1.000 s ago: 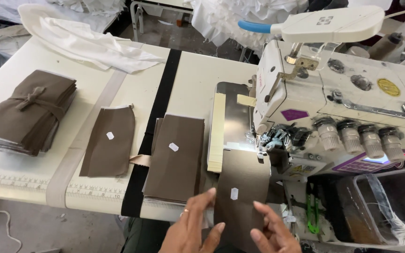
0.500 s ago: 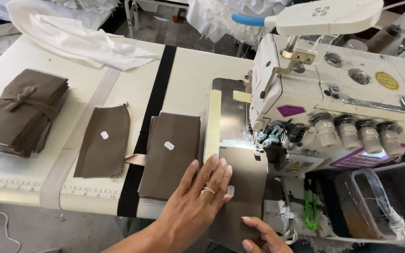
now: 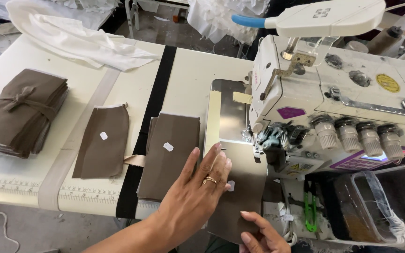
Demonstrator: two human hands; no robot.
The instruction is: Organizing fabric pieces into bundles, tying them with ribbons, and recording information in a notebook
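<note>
Brown piece (image 3: 240,197): flat on the machine bed, just in front of the presser foot (image 3: 261,145); long axis running away from the person toward the needle, far short edge at the foot. Small white tag on top.
Left hand (image 3: 198,187): palm down, fingers spread flat, released, pressing the piece's left edge and overlapping the stack (image 3: 169,157) beside it. Ring on one finger.
Right hand (image 3: 263,234): partly out of frame at the near right corner; fingers apparently touching the cloth, whether pinching it cannot be told.
Progress, judged: piece lined up at the foot, seam seemingly not begun. Stack beside it, single piece (image 3: 103,140) further left, tied bundle (image 3: 22,110) at far left.
White cloth (image 3: 78,42): at the table's back.
</note>
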